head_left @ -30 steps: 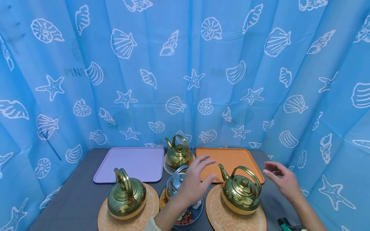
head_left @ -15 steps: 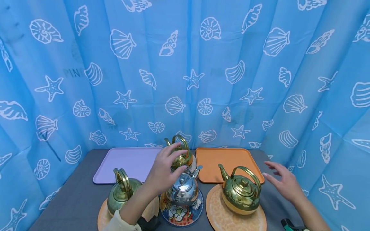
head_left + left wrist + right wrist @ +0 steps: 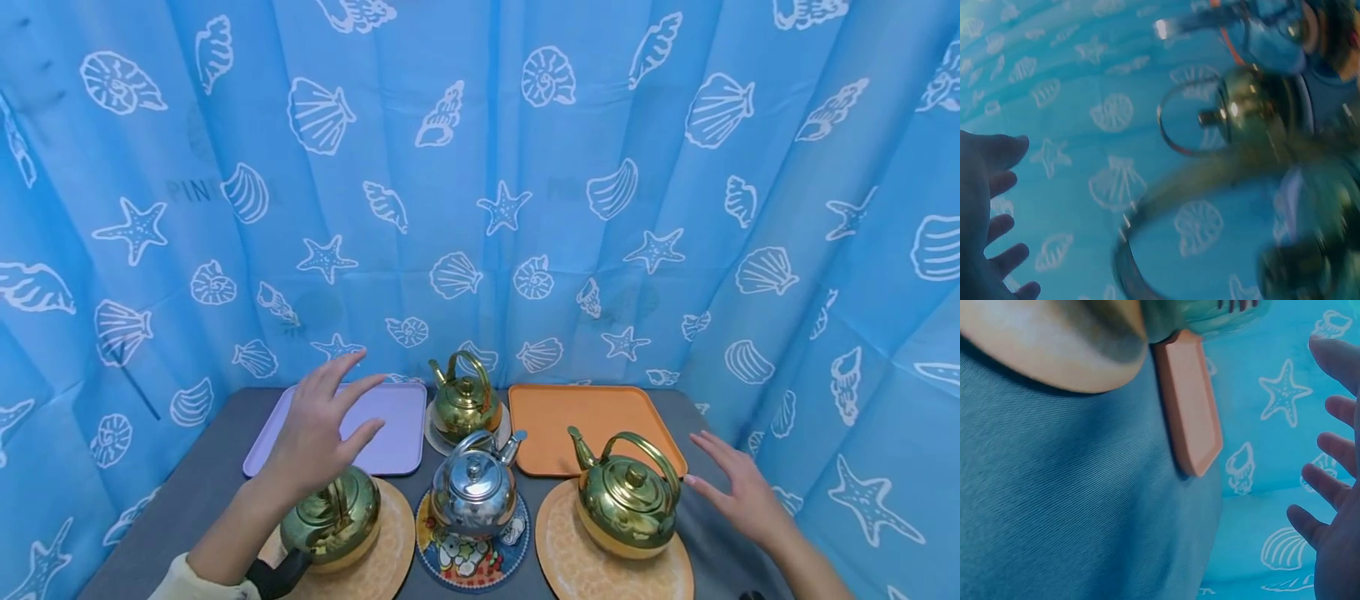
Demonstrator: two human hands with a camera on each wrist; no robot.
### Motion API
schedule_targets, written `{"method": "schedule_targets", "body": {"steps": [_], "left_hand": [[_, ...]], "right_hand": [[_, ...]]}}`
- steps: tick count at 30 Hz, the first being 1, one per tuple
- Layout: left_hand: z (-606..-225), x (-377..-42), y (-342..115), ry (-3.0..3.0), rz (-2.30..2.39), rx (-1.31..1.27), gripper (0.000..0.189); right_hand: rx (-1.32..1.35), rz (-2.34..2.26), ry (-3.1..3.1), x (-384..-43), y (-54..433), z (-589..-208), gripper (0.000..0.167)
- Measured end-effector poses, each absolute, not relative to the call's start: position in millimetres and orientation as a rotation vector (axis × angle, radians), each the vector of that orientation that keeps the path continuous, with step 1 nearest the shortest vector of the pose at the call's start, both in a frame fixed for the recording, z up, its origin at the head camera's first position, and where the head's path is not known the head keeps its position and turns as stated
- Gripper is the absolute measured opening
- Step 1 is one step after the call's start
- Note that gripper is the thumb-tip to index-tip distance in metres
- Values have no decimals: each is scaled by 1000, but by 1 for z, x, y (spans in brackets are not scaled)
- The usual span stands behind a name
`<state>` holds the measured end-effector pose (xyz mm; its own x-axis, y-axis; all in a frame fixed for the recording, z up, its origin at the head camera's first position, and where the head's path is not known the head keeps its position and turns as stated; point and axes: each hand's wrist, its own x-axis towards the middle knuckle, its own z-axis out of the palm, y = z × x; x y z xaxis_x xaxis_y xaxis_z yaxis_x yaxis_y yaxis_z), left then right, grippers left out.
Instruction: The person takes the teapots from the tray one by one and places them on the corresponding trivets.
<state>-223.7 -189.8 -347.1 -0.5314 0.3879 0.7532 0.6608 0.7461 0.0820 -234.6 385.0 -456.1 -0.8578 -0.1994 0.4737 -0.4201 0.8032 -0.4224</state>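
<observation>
My left hand (image 3: 318,425) is raised over a gold kettle (image 3: 348,525) at the left, fingers spread and holding nothing. It hides part of that kettle's handle and spout. In the left wrist view the kettle's arched handle (image 3: 1204,181) is blurred, apart from the left hand (image 3: 979,200). To the right, my right hand (image 3: 742,492) hovers beside another gold kettle (image 3: 628,500), its fingers extended and nothing in them. Between these two stands a silver kettle (image 3: 474,492), with a smaller gold kettle (image 3: 459,412) behind it.
Round tan mats lie under the left kettle (image 3: 393,533) and right kettle (image 3: 555,525). A patterned round mat (image 3: 506,554) is under the silver one. A purple tray (image 3: 397,442) and an orange tray (image 3: 577,408) sit at the back, before a blue shell-print curtain (image 3: 480,208).
My left hand has moved left, from over the silver kettle to above the left gold kettle, uncovering the silver one. The right hand has shifted slightly, its fingers straighter.
</observation>
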Motion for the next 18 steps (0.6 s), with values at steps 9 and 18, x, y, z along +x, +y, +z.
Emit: {"method": "schedule_targets", "body": {"steps": [9,18], "left_hand": [[-361,-224,-239,-2216,-437,-677,59],[-395,-219,-299,-2305,-374,-530,75]], "right_hand": [[554,650,-2504,-239,397,-480,68],[447,494,-2631,-235,400,-490,81]]}}
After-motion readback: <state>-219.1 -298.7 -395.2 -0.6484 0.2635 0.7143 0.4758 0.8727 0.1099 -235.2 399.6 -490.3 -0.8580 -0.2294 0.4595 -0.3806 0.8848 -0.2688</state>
